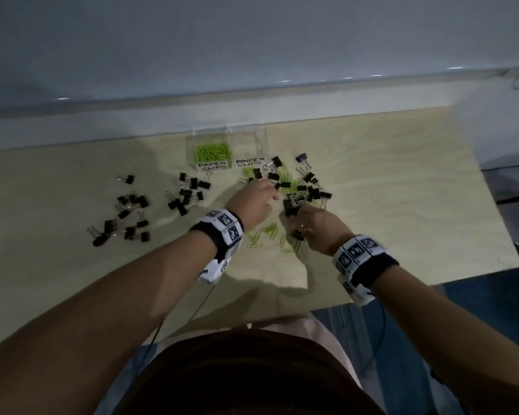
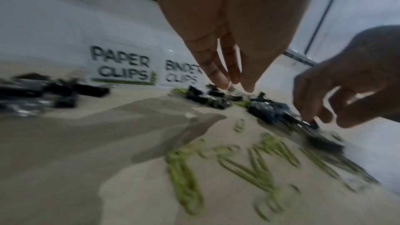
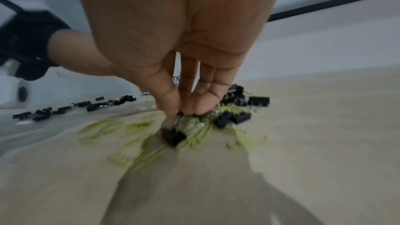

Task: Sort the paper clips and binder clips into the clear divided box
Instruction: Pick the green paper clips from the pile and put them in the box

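Note:
The clear divided box stands at the back of the table, labelled PAPER CLIPS and BINDER CLIPS. Green paper clips fill its left compartment. In front of it lies a mixed pile of black binder clips and green paper clips. My left hand hovers over the pile's left side, its fingers straight, close together and holding nothing. At the pile's near edge my right hand pinches a black binder clip by its wire handles, just above more loose green paper clips.
Two separate heaps of black binder clips lie on the left of the pale wooden table. More green paper clips lie below my hands. A white wall ledge runs behind the box. The table's edge is at the right.

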Available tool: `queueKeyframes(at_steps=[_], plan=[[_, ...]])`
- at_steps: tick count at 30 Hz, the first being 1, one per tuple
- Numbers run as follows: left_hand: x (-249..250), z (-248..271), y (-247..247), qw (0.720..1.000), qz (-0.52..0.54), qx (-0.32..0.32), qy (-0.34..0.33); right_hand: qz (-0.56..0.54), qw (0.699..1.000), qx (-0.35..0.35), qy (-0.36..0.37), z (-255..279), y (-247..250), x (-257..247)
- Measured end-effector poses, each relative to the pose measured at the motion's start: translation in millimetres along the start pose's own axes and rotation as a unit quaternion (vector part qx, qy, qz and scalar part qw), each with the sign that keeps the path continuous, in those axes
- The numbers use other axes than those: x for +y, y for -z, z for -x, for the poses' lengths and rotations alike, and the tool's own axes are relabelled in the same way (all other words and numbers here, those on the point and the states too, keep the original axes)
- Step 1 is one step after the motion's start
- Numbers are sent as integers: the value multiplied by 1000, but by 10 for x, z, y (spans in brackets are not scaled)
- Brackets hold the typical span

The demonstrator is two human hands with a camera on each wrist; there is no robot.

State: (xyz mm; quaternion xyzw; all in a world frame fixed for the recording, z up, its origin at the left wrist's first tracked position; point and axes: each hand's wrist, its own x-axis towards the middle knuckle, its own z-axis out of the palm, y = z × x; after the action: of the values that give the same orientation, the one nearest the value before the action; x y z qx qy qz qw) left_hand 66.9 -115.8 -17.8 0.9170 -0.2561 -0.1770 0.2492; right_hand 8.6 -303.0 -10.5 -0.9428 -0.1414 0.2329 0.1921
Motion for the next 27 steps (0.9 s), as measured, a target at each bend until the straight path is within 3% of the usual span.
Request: queueKeyframes(at_steps=[3,9,18,23,27], plan=[[182,-88,-250,999,-2,-32,-18,11,999,30,-17,140,-232,67],[264,-262,-473,996,-52,-46,47,-12,992,126,-20,215,-528,53],[130,-205,-404,998,37,6,40,-101,982,158,-14,268,-511,141],[-101,-52,-244,996,33,64,58,-91,979,152,-105,208,-564,61],[-187,14,-187,997,23,64,44,-71,974,151,-153,100,-612,-62]])
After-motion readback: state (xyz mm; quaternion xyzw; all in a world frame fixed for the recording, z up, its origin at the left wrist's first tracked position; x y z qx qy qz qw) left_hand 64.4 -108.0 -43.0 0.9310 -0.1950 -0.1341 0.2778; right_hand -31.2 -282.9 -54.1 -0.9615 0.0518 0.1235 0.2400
